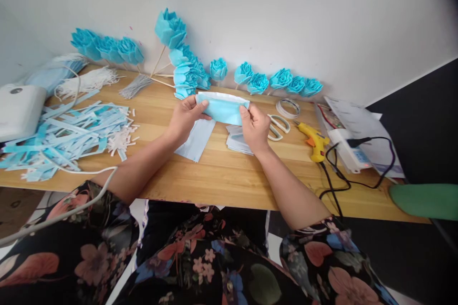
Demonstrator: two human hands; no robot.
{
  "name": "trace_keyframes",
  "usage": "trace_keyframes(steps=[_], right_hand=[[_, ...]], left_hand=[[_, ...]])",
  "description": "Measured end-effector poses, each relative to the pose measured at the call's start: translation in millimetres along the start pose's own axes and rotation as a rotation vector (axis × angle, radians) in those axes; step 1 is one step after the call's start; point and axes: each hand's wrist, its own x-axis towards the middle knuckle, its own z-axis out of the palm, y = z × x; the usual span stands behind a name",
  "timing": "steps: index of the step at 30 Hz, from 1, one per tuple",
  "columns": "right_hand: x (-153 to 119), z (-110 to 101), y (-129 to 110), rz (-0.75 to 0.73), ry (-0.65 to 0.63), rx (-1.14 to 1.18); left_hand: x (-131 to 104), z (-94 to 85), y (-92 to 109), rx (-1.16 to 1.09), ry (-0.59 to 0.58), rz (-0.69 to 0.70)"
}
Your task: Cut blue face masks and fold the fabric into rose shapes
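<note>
A light-blue sheet of face mask fabric (223, 108), with a white layer showing along its top edge, is stretched level above the table. My left hand (186, 116) pinches its left end, thumb in front. At the other end my right hand (255, 126) grips it the same way. Below and to the left lies a pale blue rectangular piece (197, 140) flat on the wood. Under my right hand sits a small stack of pale pieces (236, 140), partly hidden by that hand. Scissors (277, 128) with white handles rest just right of it.
Blue flowers (171, 28) on sticks line the wall. Cut strips (71, 128) pile up at left beside a white device (21, 109). A tape roll (287, 108), a yellow glue gun (315, 140) and a power strip (348, 150) with black cables lie right. A white cable crosses my left arm.
</note>
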Motion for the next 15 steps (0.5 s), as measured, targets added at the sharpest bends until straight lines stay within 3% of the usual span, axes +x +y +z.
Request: trace_keyframes(steps=[6, 15], right_hand=[[-0.6, -0.3, 0.9, 0.042, 0.010, 0.022], [-1.6, 0.9, -0.7, -0.015, -0.045, 0.047]], left_hand=[[-1.2, 1.0, 2.2, -0.001, 0.017, -0.031], [-4.9, 4.4, 2.3, 0.023, -0.079, -0.028]])
